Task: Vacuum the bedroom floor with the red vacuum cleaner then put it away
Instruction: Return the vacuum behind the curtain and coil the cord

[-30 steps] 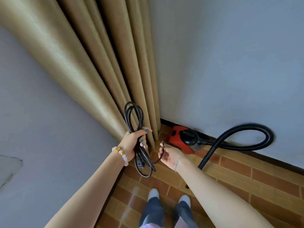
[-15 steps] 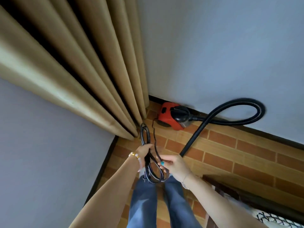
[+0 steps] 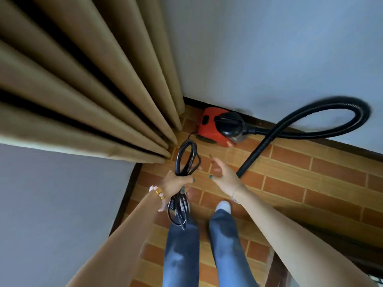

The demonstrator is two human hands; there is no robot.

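The red vacuum cleaner with a black top sits on the tiled floor in the corner, against the wall. Its black hose loops up along the wall and comes down to the floor on the right. My left hand is shut on the coiled black power cord, whose loops stick out above and below the fist. A thin run of cord leads from the coil to the vacuum's rear. My right hand hovers just right of the coil, fingers spread, holding nothing.
Tan curtains hang at the left, down to the floor beside the vacuum. Grey walls meet at the corner. My legs in blue jeans stand on the brick-patterned floor. A dark furniture edge shows at the lower right.
My right hand has let go of the cord and opened. The coil stays in my left hand. The view has tilted downward and the vacuum appears nearer.
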